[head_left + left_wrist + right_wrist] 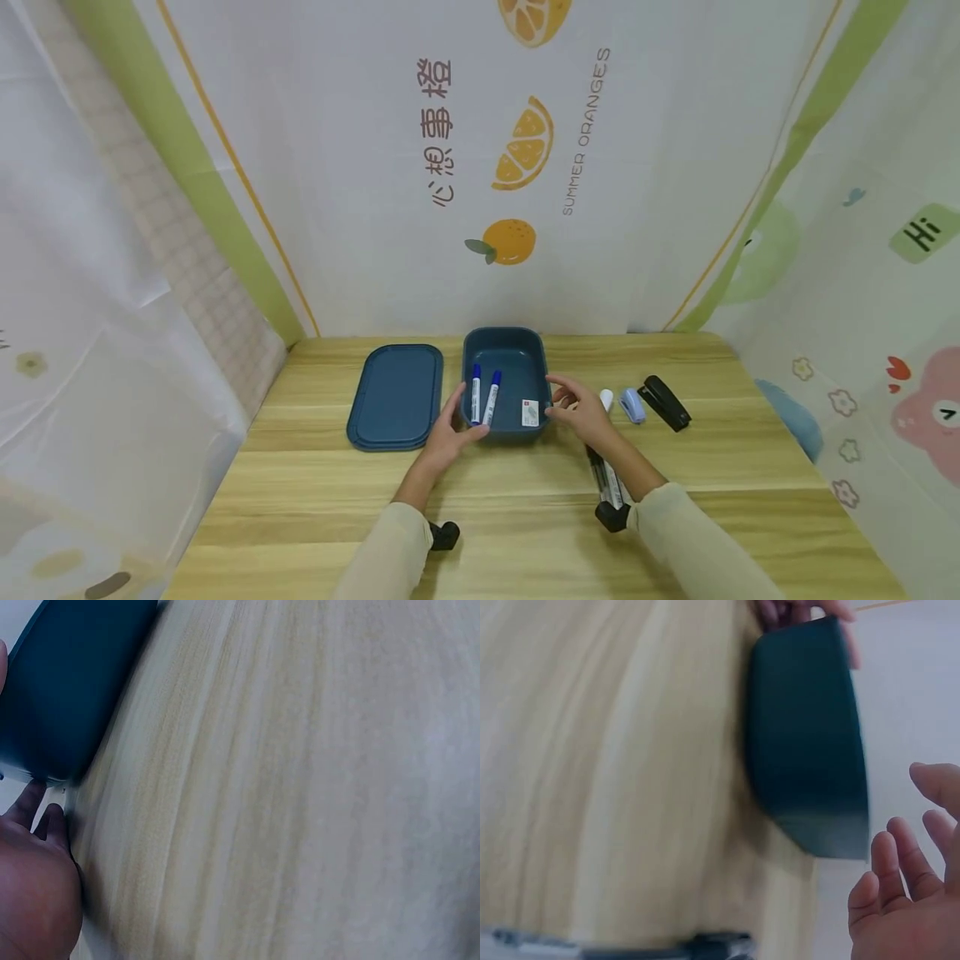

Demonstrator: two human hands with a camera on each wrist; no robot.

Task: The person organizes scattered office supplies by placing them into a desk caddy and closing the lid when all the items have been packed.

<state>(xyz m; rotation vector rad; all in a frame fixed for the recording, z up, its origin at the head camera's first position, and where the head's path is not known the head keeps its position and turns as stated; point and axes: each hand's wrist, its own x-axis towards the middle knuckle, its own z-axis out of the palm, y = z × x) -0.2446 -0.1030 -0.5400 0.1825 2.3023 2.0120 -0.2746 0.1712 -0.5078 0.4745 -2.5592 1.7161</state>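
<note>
Clearly the box [504,382] is sitting open in the middle of the surface [300,492], with its lid [395,397] lying flat just beside it on the left. It is looking like a stiff plastic box with smooth, rounded walls, so I am judging it as light, not fragile, and a little slippery on the wood. Two markers [483,393] and a small white card [530,412] are lying loose inside, so they are probably going to roll or slide if the box is tilted. The best hold, I think, is at the two long sides, near the rim, with one hand on each side. The left hand [450,433] is resting at the near left corner, its fingers [31,804] straight and touching the wall but not curled around it. The right hand [581,410] is hovering just beside the right wall, palm turned inward and fingers [889,862] spread and relaxed, holding nothing; from the right wrist view a small gap is showing between them and the box. Both forearms are reaching forward and bending slightly inward. To the right, a white tube [606,400], a small blue stapler [632,406] and a black stapler [664,402] are lying apart from the box.
</note>
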